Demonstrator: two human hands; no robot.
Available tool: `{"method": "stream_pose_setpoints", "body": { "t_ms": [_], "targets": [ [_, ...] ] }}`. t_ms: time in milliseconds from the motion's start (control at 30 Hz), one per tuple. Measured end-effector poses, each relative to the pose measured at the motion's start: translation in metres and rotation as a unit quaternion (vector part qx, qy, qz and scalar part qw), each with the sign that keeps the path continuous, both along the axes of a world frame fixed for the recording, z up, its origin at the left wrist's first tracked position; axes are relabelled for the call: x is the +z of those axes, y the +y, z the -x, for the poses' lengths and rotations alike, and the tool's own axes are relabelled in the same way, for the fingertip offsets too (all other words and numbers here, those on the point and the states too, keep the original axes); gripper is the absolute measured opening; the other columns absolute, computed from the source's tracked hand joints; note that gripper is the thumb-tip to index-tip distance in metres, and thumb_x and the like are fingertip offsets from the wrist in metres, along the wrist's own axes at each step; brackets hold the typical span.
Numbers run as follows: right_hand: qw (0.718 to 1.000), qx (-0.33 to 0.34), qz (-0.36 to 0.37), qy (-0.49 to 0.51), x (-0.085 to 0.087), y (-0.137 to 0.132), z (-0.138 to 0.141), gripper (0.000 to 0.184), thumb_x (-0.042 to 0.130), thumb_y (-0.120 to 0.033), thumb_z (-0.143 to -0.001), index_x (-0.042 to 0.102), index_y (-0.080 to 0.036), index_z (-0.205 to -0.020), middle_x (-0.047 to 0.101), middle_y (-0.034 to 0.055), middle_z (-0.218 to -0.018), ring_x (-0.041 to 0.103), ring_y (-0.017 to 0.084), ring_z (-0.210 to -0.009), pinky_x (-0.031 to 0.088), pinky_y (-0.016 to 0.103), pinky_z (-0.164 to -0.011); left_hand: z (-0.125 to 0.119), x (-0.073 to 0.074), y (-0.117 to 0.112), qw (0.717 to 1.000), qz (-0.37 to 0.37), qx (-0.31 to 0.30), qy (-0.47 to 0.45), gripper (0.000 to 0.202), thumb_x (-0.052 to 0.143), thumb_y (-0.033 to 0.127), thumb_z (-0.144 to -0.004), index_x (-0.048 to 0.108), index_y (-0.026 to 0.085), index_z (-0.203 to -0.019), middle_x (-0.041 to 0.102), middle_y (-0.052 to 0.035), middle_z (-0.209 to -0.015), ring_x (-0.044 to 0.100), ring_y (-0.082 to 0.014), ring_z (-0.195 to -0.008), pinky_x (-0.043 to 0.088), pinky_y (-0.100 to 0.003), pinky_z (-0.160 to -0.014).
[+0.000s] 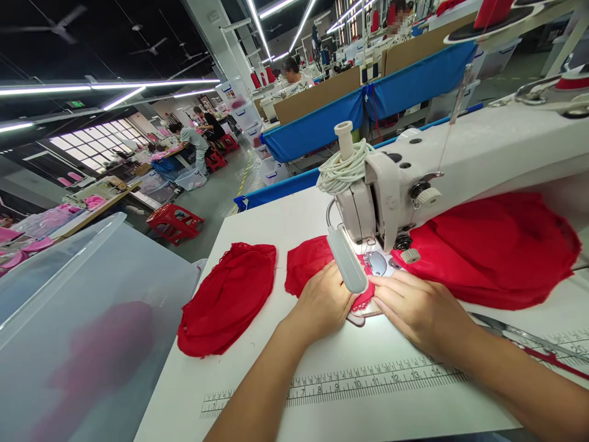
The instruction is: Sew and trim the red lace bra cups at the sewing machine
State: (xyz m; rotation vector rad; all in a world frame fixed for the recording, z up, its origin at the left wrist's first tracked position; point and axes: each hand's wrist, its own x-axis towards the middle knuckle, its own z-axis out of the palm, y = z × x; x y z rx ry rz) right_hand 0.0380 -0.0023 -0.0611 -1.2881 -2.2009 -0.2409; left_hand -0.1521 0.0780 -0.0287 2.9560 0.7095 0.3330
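A red fabric piece with a lacy edge [309, 263] lies on the bed of the white sewing machine [488, 150], partly under the needle area. My left hand [324, 301] grips this piece on its left side, with some fingertips hidden behind the grey lamp head [348, 261]. From the right, my right hand [414, 304] pinches the edge close to the presser foot [368, 261]. A stack of red pieces [227, 301] rests left of the machine. More red fabric [497, 252] is heaped under the machine arm.
A ruler scale [359, 385] runs along the front of the white table [184, 399]. Long metal scissors-like tool [529, 341] lies beside my right forearm. A translucent plastic bin [151, 264] stands at the left. Behind are a red stool [175, 222], blue cloth troughs [317, 126] and people working.
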Motion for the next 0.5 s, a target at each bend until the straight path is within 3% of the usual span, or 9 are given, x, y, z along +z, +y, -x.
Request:
{"method": "stream_pose_setpoints", "body": {
  "t_ms": [233, 500],
  "targets": [
    [1.0, -0.002, 0.015, 0.001, 0.0012, -0.0005, 0.0018, 0.024, 0.045, -0.01, -0.091, 0.061, -0.018, -0.075, 0.071, 0.0061, -0.093, 0.059, 0.019, -0.083, 0.045, 0.029, -0.07, 0.0021, -0.0029, 0.0007, 1.0, 0.009, 0.012, 0.014, 0.028, 0.036, 0.023, -0.098, 0.06, 0.018, -0.111, 0.062, -0.01, -0.119, 0.057, -0.0248, -0.115, 0.051, -0.042, -0.097],
    [1.0, -0.014, 0.003, 0.022, 0.0035, -0.0021, 0.0018, 0.026, 0.042, -0.013, -0.093, 0.066, -0.018, -0.084, 0.072, 0.0077, -0.093, 0.062, 0.018, -0.082, 0.044, 0.027, -0.065, 0.0054, -0.0049, -0.002, 0.998, 0.06, 0.019, 0.022, 0.031, 0.034, 0.025, -0.099, 0.056, 0.02, -0.119, 0.058, -0.0084, -0.13, 0.05, -0.0232, -0.125, 0.039, -0.046, -0.11]
  ]
}}
